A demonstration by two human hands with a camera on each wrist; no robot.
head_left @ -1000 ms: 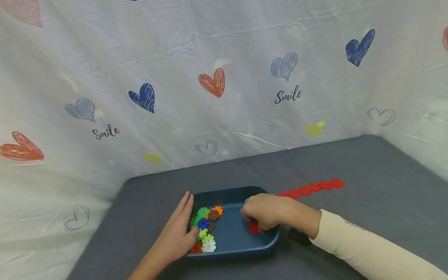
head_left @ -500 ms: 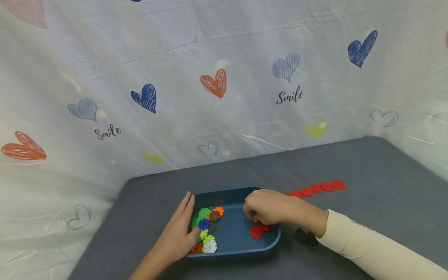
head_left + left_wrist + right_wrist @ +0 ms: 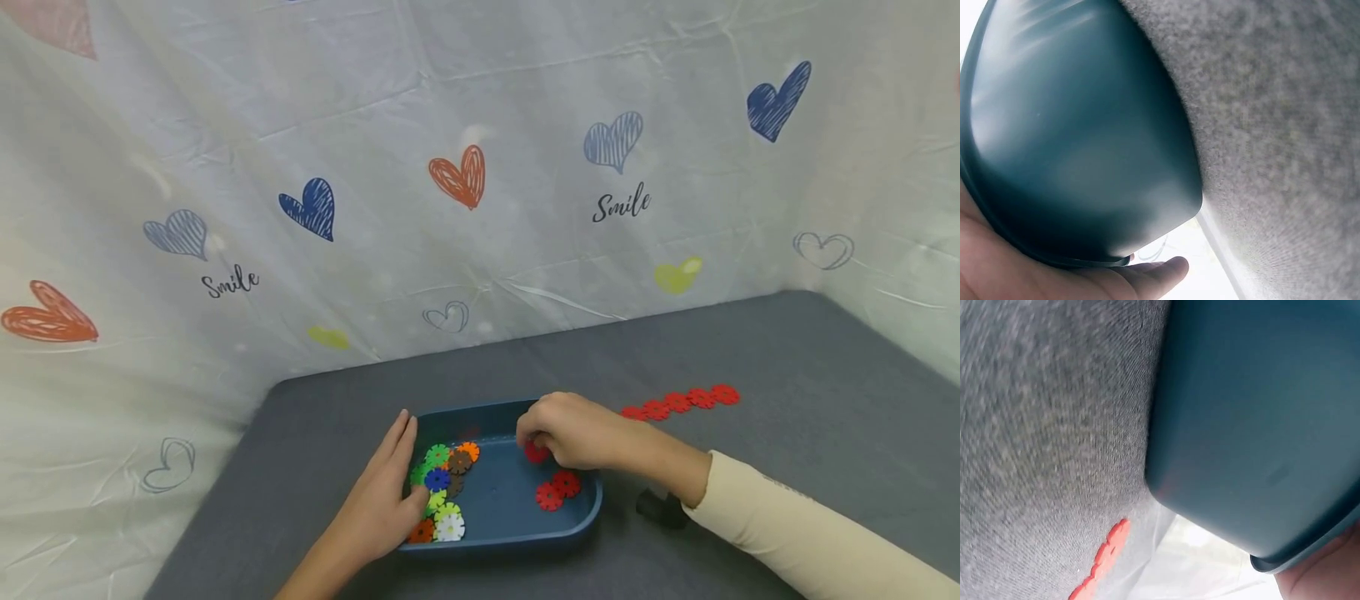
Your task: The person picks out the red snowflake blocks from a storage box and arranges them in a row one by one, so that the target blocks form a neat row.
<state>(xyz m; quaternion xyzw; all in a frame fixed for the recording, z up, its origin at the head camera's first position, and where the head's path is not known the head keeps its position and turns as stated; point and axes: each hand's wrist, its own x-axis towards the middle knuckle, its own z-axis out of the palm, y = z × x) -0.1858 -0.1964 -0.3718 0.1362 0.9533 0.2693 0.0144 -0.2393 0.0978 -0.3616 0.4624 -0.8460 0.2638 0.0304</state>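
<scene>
My left hand (image 3: pixel 386 487) rests on the left rim of a dark blue tray (image 3: pixel 510 540), fingers straight and thumb reaching over the inner side. In the left wrist view, that hand (image 3: pixel 1079 284) lies along the rim. Over the tray's right part, my right hand (image 3: pixel 573 431) pinches a red notched plastic disc (image 3: pixel 536 452), partly hidden by the fingers. Below it, two more red discs (image 3: pixel 550 497) lie on the tray floor. Green, orange, brown, blue, yellow-green and white discs (image 3: pixel 449 527) are grouped at the tray's left side, near my left thumb.
A row of joined red discs (image 3: pixel 678 402) lies on the grey tabletop (image 3: pixel 810 367) beyond my right forearm; part of it shows in the right wrist view. A small black object (image 3: pixel 662 508) sits right of the tray. A heart-print curtain (image 3: pixel 525 250) hangs behind the table.
My right hand has risen from the red discs at the tray's right side and moved slightly toward the far wall, bringing one red disc along. My left hand has stayed on the rim.
</scene>
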